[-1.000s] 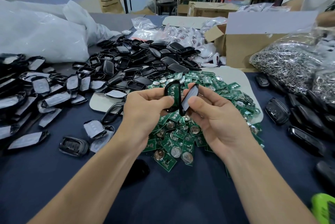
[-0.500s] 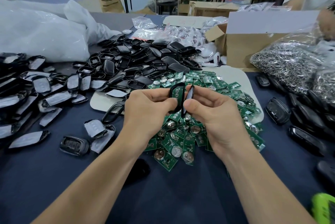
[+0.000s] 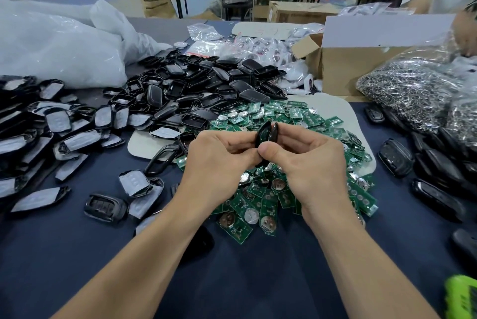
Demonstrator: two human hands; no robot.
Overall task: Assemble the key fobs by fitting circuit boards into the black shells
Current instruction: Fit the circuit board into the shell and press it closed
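Observation:
My left hand (image 3: 219, 156) and my right hand (image 3: 307, 158) meet above a heap of green circuit boards (image 3: 271, 189). Between them stand two black shell halves (image 3: 267, 134), edge-on and nearly pressed together. The left hand pinches the left half and the right hand pinches the right half, its thumb on the lower edge. The board seen earlier inside the left half is now hidden between the halves. A large pile of empty black shells (image 3: 196, 94) lies behind the boards.
Film-covered shell halves (image 3: 51, 132) spread over the left of the dark blue table (image 3: 77, 254). Black fobs (image 3: 433, 171) lie at the right, bags of metal rings (image 3: 413, 91) and a cardboard box (image 3: 361, 60) behind them. Another person's hand (image 3: 464, 32) reaches at far right.
The two shell halves, apart and angled open a second ago with the green board showing, have been brought together until almost closed. Both hands have drawn closer.

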